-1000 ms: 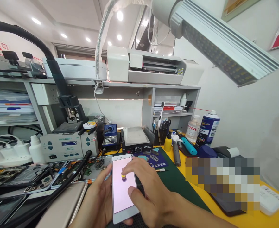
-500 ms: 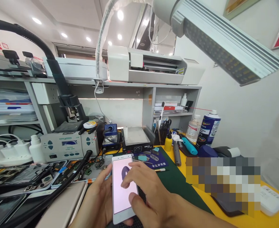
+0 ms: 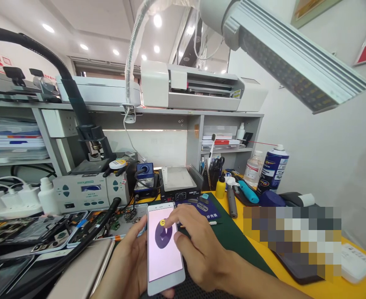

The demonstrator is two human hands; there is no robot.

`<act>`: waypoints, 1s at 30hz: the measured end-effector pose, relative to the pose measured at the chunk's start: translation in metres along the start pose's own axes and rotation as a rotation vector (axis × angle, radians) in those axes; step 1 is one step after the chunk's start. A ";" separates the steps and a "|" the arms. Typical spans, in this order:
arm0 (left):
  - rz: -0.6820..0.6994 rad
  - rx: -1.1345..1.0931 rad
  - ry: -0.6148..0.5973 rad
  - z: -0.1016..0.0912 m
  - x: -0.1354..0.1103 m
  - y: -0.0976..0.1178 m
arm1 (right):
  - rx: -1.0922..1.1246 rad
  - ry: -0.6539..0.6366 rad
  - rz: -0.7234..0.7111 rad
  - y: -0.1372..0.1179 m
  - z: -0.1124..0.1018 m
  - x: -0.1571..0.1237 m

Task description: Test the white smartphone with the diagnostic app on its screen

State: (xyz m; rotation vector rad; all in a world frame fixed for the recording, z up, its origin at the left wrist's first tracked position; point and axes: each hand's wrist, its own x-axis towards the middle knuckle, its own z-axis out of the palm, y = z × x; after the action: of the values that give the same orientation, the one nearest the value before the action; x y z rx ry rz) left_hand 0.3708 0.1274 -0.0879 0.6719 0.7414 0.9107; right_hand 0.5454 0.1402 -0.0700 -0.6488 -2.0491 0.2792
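A white smartphone (image 3: 162,265) lies upright along my left hand (image 3: 133,253), whose thumb runs up its left edge while fingertips show under the bottom right. Its lit pink screen shows a dark purple oval with a small yellow round mark at the top. Over the right side of the screen is my right hand (image 3: 198,245), with the index fingertip at the yellow mark and the thumb apart from it, near the phone's right edge. Nothing is held in that hand. Its other fingers are curled and partly hidden.
Opened phones and loose circuit boards (image 3: 114,224) crowd the left, crossed by a black hose (image 3: 98,228) from the hot-air station (image 3: 89,191). Behind the phone stands a heating plate (image 3: 179,182). On the right are a yellow bottle (image 3: 220,187), a spray can (image 3: 273,170) and a dark phone (image 3: 301,268).
My right index finger has moved up the screen to the yellow mark, and the thumb has lifted higher. More of the purple oval shows. The left hand keeps its hold.
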 end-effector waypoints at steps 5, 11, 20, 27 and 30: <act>-0.008 0.001 0.000 0.004 0.000 0.001 | -0.023 0.018 -0.059 0.001 0.001 -0.002; 0.001 -0.017 0.010 0.004 -0.001 0.000 | -0.011 0.015 -0.094 -0.001 0.002 -0.003; -0.001 -0.053 -0.023 0.002 0.000 -0.002 | 0.099 0.000 -0.171 0.004 0.009 -0.008; 0.006 -0.057 -0.023 0.001 0.002 -0.002 | 0.112 0.042 -0.191 0.003 0.010 -0.007; -0.002 -0.085 -0.046 0.001 0.003 -0.001 | 0.092 0.078 -0.207 0.003 0.009 -0.005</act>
State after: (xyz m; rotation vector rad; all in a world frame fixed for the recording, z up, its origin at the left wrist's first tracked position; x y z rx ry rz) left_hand 0.3731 0.1294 -0.0891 0.6154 0.6592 0.9173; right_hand 0.5405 0.1402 -0.0797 -0.3818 -1.9968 0.2228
